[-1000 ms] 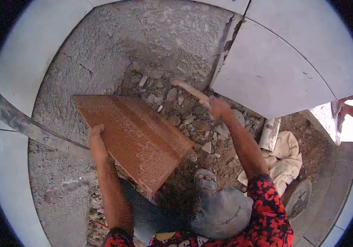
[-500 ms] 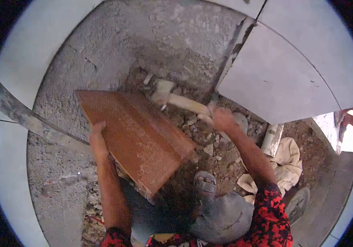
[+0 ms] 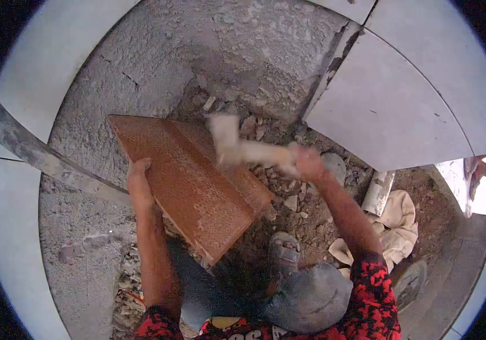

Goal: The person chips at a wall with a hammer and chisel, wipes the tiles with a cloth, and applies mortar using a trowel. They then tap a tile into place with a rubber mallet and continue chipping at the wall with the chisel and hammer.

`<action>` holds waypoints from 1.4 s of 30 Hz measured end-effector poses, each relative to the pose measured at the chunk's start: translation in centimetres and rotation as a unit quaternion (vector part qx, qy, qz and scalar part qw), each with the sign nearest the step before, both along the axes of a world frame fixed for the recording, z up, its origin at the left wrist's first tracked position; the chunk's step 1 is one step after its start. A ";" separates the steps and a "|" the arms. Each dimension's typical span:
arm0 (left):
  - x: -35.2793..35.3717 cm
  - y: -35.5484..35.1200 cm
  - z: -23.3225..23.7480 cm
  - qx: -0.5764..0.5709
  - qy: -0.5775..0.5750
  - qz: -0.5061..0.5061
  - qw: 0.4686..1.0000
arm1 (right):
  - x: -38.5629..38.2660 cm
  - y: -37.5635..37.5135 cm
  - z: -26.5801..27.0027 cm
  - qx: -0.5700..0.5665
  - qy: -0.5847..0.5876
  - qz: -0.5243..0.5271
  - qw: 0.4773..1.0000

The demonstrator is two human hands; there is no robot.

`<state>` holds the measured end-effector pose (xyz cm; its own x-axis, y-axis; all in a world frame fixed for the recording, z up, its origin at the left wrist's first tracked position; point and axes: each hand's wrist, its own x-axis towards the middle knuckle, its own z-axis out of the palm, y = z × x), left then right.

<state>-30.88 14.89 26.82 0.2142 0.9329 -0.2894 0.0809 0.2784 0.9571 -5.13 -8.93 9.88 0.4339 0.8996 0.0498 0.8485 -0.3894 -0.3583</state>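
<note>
In the head view, my left hand [image 3: 140, 180] grips the left edge of a reddish-brown tile [image 3: 192, 181], which is held tilted over the rubble. My right hand [image 3: 310, 164] is wrapped round the wooden handle of a hammer [image 3: 265, 154]. The hammer's pale head, blurred by motion, is over the tile's upper right edge; whether it touches the tile cannot be made out.
Broken stones [image 3: 291, 202] lie on the dirt. To the right are a pipe [image 3: 377, 192] and a beige cloth [image 3: 400, 226]. White tiles [image 3: 385, 107] stand at the upper right. A curved grey strip [image 3: 56, 164] crosses the left side. My sandalled foot [image 3: 284, 252] is below.
The hammer head has swung down and slightly right, onto or just above the tile's upper right edge. My right hand has moved slightly right and down. The tile has shifted slightly.
</note>
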 end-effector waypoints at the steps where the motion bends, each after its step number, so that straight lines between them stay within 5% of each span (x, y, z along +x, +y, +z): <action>1: -0.5 0.6 -0.7 0.003 -0.002 -0.001 1.000 | 2.0 0.3 -1.8 -0.004 -0.027 -0.030 0.999; 2: -1.4 1.4 -2.4 0.036 -0.018 -0.015 0.999 | 4.6 1.6 0.0 -0.154 0.088 -0.094 0.980; 5: -1.0 1.3 -1.6 0.046 -0.044 -0.027 0.998 | 3.1 2.7 3.6 -0.110 0.131 -0.139 0.975; 9: -1.0 1.5 -2.3 -0.017 -0.120 -0.047 0.992 | -1.8 2.2 9.9 0.005 0.136 0.020 0.991; 13: -0.2 0.5 -0.9 -0.003 -0.075 -0.039 0.996 | -0.7 2.0 8.1 0.078 0.055 0.119 0.988; 15: -1.0 0.9 -1.5 0.028 -0.031 -0.031 0.999 | 3.2 1.7 4.2 -0.078 0.081 0.055 0.992; 16: -0.5 0.2 -0.9 0.039 -0.049 -0.011 0.998 | 5.9 3.4 0.6 -0.224 0.244 -0.119 0.936; 19: -2.3 2.8 -4.0 0.002 -0.057 -0.011 0.998 | 2.0 3.9 4.0 -0.121 0.173 -0.060 0.976; 22: -1.2 0.5 -0.9 -0.013 -0.052 -0.034 0.998 | -2.8 3.8 11.2 -0.031 0.202 0.031 0.978; 26: -0.4 -0.2 0.0 0.005 -0.072 -0.027 0.997 | -1.3 3.4 9.7 -0.036 0.128 0.111 0.985; 28: -0.6 0.1 -0.7 -0.023 -0.085 -0.020 0.996 | 1.8 2.4 3.9 0.031 0.185 -0.058 0.980; 29: -1.2 0.4 -1.4 -0.021 -0.089 -0.017 0.996 | 2.7 2.8 1.9 0.032 0.181 -0.055 0.981; 31: -1.8 1.7 -2.6 0.032 -0.029 -0.022 0.999 | 4.2 4.1 -0.8 -0.109 0.162 -0.124 0.973; 32: -1.9 1.4 -2.5 0.028 -0.024 -0.022 0.999 | 2.3 4.4 5.8 -0.258 0.277 -0.119 0.918; 33: -1.8 0.9 -2.0 0.008 -0.053 -0.027 0.998 | 0.7 3.8 5.7 -0.266 0.284 -0.120 0.913; 35: -1.3 0.9 -1.7 -0.007 -0.088 -0.026 0.996 | -1.2 3.0 5.6 0.041 0.137 -0.028 0.989; 40: -0.9 0.5 -1.0 -0.055 -0.111 -0.032 0.992 | 2.2 2.2 3.1 0.029 0.121 0.021 0.992; 42: -1.5 0.6 -1.7 -0.018 -0.081 -0.025 0.996 | 5.0 2.7 2.6 -0.206 0.264 -0.065 0.940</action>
<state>-32.40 15.52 25.13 0.3061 0.9095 -0.2812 -0.0584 0.3128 0.9480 -0.09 -6.20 12.46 0.4076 0.7337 -0.5437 0.5314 -0.6748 -0.5122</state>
